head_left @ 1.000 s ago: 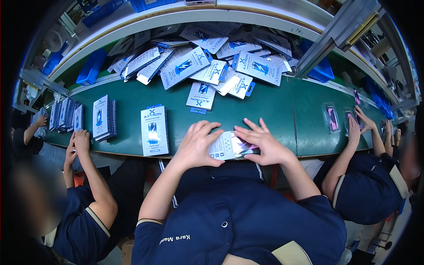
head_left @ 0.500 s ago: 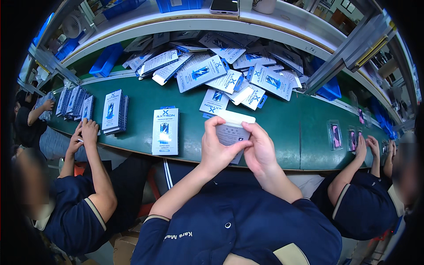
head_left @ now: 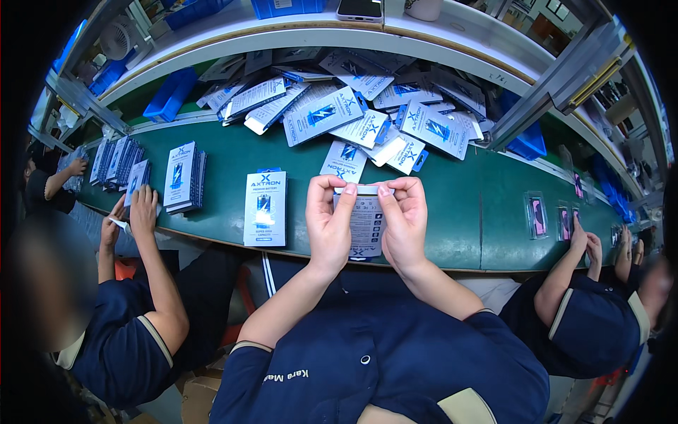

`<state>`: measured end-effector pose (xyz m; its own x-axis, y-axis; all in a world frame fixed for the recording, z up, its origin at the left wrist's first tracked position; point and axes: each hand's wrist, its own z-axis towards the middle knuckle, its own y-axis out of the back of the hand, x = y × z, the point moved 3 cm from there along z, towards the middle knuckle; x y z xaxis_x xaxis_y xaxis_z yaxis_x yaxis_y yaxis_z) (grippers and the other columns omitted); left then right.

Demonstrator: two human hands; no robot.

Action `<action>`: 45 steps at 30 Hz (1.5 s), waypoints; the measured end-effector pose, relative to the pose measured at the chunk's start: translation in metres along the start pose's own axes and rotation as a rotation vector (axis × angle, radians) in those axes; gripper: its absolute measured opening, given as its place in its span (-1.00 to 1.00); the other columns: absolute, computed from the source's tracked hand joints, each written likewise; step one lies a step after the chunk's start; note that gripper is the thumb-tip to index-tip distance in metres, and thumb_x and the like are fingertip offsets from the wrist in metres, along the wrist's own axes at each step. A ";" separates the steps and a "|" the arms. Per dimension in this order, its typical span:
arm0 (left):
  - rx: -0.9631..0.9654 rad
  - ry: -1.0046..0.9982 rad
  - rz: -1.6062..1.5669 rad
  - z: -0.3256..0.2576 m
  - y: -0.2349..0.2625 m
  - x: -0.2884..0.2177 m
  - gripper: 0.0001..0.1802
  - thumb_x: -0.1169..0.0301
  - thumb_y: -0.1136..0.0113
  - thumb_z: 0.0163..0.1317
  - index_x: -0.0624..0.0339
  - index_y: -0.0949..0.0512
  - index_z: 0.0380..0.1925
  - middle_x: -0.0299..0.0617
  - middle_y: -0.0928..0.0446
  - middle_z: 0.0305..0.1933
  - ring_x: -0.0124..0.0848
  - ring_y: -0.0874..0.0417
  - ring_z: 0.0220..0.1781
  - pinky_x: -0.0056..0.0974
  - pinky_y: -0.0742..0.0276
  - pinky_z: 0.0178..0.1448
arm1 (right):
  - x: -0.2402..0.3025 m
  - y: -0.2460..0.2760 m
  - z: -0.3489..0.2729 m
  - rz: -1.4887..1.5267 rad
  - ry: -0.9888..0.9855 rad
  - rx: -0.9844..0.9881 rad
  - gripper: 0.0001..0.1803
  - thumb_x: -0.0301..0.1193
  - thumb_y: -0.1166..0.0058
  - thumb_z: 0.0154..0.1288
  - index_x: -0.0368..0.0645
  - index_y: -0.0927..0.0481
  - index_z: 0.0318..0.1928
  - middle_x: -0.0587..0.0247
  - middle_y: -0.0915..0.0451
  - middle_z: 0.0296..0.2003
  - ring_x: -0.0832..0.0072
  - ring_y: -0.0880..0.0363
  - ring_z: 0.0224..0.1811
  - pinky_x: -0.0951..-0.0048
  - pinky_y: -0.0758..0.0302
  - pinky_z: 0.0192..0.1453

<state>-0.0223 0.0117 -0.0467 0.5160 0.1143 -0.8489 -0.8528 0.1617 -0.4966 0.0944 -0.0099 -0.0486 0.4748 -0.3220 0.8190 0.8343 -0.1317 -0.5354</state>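
A slim white battery box (head_left: 366,230) stands between my two hands above the near edge of the bench, its printed grey-white back toward me. My left hand (head_left: 329,225) grips its left side, thumb at the top end. Opposite it, my right hand (head_left: 404,225) grips the right side, with its thumb at the same end. Both thumbs press at the narrow top flap, which looks folded nearly flat. Left of my hands, another white and blue battery box (head_left: 265,209) lies face up on the green bench (head_left: 445,212).
A loose heap of battery boxes (head_left: 325,116) covers the back of the bench under a white shelf (head_left: 452,44). Stacked boxes (head_left: 182,177) stand at left, beside a co-worker's hands (head_left: 141,210). On the right, another co-worker's hands (head_left: 585,244) are near clear packs with pink items (head_left: 537,215).
The top flap, raised before, is now folded down. My hands have shifted to matching grips on both sides, thumbs on the top end. The left co-worker's hands have moved slightly.
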 end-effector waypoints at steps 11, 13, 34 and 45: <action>0.070 -0.202 0.084 0.003 0.009 -0.009 -0.88 0.48 -0.12 0.43 0.18 -0.38 -0.16 -0.06 -0.48 0.02 -0.37 -0.53 0.09 -0.28 -0.42 0.19 | 0.007 -0.003 0.005 -0.161 0.152 0.264 -0.67 -0.73 -0.24 0.14 -0.19 -0.36 -0.24 0.07 -0.53 -0.07 0.41 -0.56 0.02 0.35 -0.48 0.16; -0.329 -0.005 0.012 -0.004 0.019 -0.017 -0.63 0.09 0.08 0.53 0.10 -0.35 0.11 0.06 -0.44 0.20 -0.12 -0.46 0.28 -0.08 -0.31 0.36 | 0.022 -0.012 -0.001 -0.399 0.370 0.448 -0.68 -0.76 -0.28 0.09 -0.18 -0.38 -0.41 0.07 -0.58 -0.16 0.30 -0.63 -0.02 0.29 -0.56 0.11; 0.316 -0.194 1.790 -0.031 0.019 0.027 -0.30 0.12 -0.27 0.24 0.23 -0.36 0.31 0.37 -0.10 0.43 0.26 -0.20 0.41 0.19 -0.14 0.44 | 0.029 0.093 0.013 -1.018 -0.001 0.507 -0.79 -0.30 -0.16 0.28 -0.17 -0.73 -0.30 0.09 -0.72 -0.36 0.19 -0.71 -0.38 0.34 -0.62 -0.25; 0.752 0.053 1.067 0.025 0.005 -0.005 -0.47 0.42 -0.15 0.04 0.40 -0.50 0.08 0.21 -0.64 -0.17 0.13 -0.67 -0.25 -0.14 -0.59 -0.06 | 0.102 0.267 -0.022 -2.236 0.093 -0.505 -0.43 -0.18 -0.02 0.39 -0.33 -0.44 0.25 -0.12 -0.45 0.22 0.00 -0.40 0.27 0.04 -0.30 0.36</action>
<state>-0.0267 0.0359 -0.0403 -0.4007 0.4904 -0.7739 -0.5749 0.5231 0.6292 0.3589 -0.0983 -0.1127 -0.8066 0.5910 -0.0095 -0.2741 -0.3598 0.8918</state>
